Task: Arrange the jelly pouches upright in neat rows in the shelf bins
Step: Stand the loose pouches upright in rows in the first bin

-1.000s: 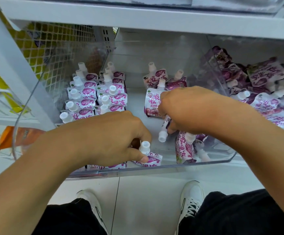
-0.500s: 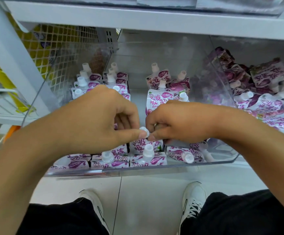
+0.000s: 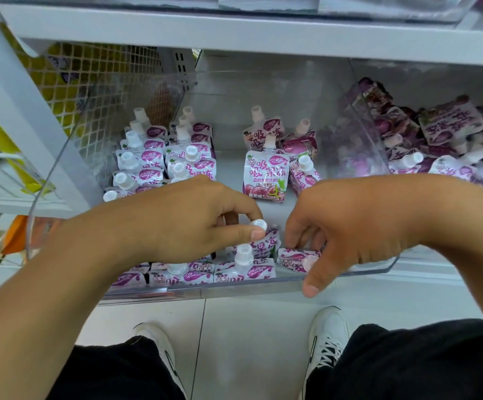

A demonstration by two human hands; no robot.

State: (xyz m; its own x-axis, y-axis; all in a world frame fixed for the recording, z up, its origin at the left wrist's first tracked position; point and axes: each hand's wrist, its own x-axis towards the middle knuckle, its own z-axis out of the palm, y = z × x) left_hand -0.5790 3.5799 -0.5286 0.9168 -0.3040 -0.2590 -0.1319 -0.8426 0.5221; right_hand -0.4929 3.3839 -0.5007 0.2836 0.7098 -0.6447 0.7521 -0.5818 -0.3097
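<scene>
White-and-purple jelly pouches with white caps fill a clear shelf bin (image 3: 234,287). Two upright rows (image 3: 159,157) stand at its back left, and a few pouches (image 3: 266,174) stand in the middle. A front row (image 3: 243,269) lines the bin's front wall. My left hand (image 3: 182,220) pinches the white cap of a pouch (image 3: 267,241) just behind that front row. My right hand (image 3: 347,226) rests fingers down on a pouch (image 3: 292,258) lying at the front right, thumb over the bin's front edge.
A second clear bin (image 3: 361,116) on the right holds a loose heap of the same pouches (image 3: 451,140). A shelf board (image 3: 263,33) hangs close above. A wire mesh panel (image 3: 90,82) stands at the left. My shoes (image 3: 327,336) stand on the tiled floor below.
My left hand moved from the front-left corner to the middle and took a pouch by its cap. My right hand came forward and down to the pouch at the front right.
</scene>
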